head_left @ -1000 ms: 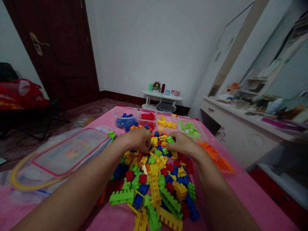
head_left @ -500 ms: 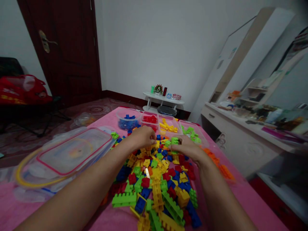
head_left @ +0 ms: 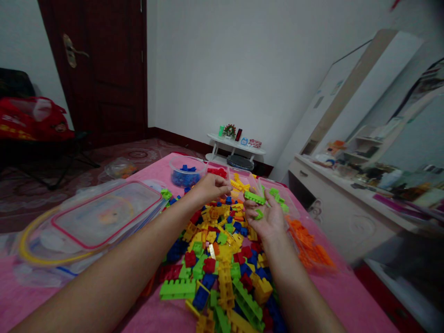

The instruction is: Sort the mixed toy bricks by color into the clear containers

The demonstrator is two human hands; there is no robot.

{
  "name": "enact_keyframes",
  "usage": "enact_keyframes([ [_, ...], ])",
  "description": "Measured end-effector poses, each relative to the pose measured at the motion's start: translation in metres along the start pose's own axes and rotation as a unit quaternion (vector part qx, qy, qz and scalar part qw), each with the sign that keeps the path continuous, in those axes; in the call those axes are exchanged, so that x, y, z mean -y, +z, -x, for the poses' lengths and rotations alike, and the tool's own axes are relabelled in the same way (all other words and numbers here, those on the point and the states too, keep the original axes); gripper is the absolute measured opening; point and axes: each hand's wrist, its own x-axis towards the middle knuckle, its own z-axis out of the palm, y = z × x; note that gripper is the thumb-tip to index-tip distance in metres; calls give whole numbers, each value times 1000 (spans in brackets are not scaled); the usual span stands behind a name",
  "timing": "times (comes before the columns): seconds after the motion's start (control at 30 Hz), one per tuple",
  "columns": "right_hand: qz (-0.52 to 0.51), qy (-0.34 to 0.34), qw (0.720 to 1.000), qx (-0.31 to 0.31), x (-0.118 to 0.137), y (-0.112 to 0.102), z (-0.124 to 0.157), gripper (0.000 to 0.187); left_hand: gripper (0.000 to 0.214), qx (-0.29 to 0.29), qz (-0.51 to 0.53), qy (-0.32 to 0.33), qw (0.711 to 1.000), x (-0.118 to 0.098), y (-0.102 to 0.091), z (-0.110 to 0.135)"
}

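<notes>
A heap of coloured plastic bricks (head_left: pixel 222 259) lies on the pink table (head_left: pixel 347 291). My left hand (head_left: pixel 210 186) is closed in a pinch above the far edge of the heap, near the red-brick tub (head_left: pixel 218 172); what it pinches is too small to name. My right hand (head_left: pixel 265 216) is turned palm up with fingers spread, and green bricks (head_left: pixel 255 198) rest on its palm and fingertips, close to the green-brick tub (head_left: pixel 277 194).
A round tub of blue bricks (head_left: pixel 185 172), a tub of yellow bricks (head_left: pixel 241 182) and a tray of orange bricks (head_left: pixel 308 245) line the far and right side. Clear lids (head_left: pixel 100 217) lie stacked at left. A white desk (head_left: pixel 347 203) stands right, a small white table (head_left: pixel 236 144) behind.
Both hands lifted off the heap and moved toward the tubs. My right hand turned palm up, showing green bricks. The view tilted up a little.
</notes>
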Motion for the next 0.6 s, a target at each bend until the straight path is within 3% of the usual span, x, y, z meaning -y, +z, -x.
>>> enact_keyframes([
  [0.17,50,-1,996,-67,-6,-7,-5,21,23,-15,-7,37,999,7,0,-4],
  [0.27,110,-49,984,-132,1,-12,-11,18,22,-17,-5,39,999,7,1,-5],
  [0.43,167,-117,950,-237,56,-15,-40,22,20,-12,8,24,1000,2,2,-3],
  [0.6,260,-170,887,-341,116,-12,-72,34,20,-5,-11,36,999,4,2,-2],
])
